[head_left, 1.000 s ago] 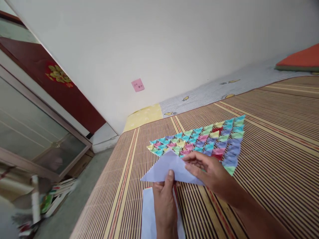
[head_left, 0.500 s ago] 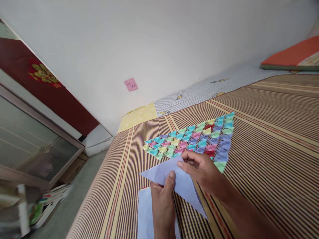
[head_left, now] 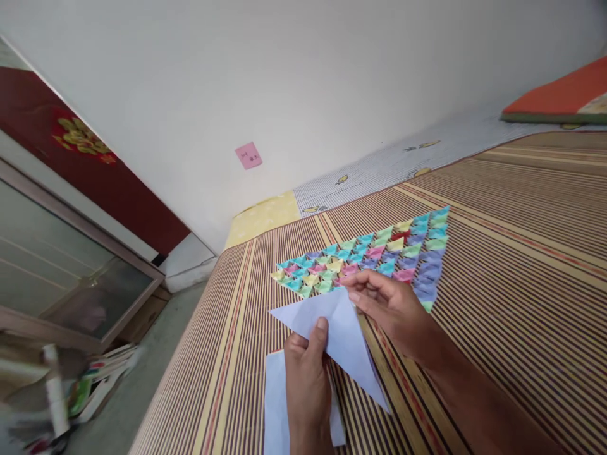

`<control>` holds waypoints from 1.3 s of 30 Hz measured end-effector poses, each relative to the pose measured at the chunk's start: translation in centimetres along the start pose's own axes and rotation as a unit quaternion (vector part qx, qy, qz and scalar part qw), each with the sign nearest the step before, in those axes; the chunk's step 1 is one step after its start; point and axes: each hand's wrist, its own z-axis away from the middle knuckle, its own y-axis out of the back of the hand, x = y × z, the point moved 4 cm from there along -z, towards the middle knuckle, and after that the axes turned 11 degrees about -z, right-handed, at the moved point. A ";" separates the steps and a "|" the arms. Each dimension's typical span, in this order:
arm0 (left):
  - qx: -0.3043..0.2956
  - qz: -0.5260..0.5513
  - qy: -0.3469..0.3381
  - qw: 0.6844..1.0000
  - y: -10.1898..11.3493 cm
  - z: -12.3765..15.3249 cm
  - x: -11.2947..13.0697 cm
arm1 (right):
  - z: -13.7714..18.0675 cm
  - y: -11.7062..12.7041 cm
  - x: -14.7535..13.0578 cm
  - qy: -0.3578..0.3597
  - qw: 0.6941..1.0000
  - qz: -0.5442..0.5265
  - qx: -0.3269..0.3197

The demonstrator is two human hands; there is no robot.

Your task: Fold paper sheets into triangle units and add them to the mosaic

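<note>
A light purple-blue sheet of paper [head_left: 339,328], folded into a triangle, is held up over the striped mat. My left hand [head_left: 308,385] grips its long lower edge, thumb on top and fingers curled beneath. My right hand [head_left: 386,306] is closed at the top corner, thumb and fingertips around the paper's edge. Under my left wrist lies a stack of light blue paper [head_left: 276,404], partly covered by the hand. Just beyond both hands, small folded paper triangles [head_left: 332,265] in several colours lie in rows, the nearest partly hidden by my right hand.
The striped mat [head_left: 512,303] covers the bed, whose left edge drops to a grey floor [head_left: 177,335]. A pink note [head_left: 248,155] is stuck on the white wall. An orange cushion [head_left: 564,91] lies at the far right. Papers and other items [head_left: 102,379] sit low at left.
The thumb of my left hand has slid slightly left and up on the folded paper. My right fingers have shifted a little upward at the top corner. The view has tilted slightly.
</note>
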 end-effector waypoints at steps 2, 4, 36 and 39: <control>0.025 0.020 -0.007 0.999 0.6 -0.2 0.3 | 0.3 0.0 -0.8 0.033 0.997 0.054 -0.048; 0.058 0.037 -0.016 0.998 1.2 -0.3 0.7 | 0.8 -0.4 -1.7 0.064 0.982 0.118 -0.133; 0.085 -0.013 -0.062 0.994 -0.2 -0.2 0.1 | 0.7 -2.8 0.1 -0.023 0.999 0.013 -0.020; 0.072 -0.032 -0.068 0.995 -0.3 -0.1 0.1 | 0.5 -2.6 0.2 -0.013 1.000 -0.013 -0.001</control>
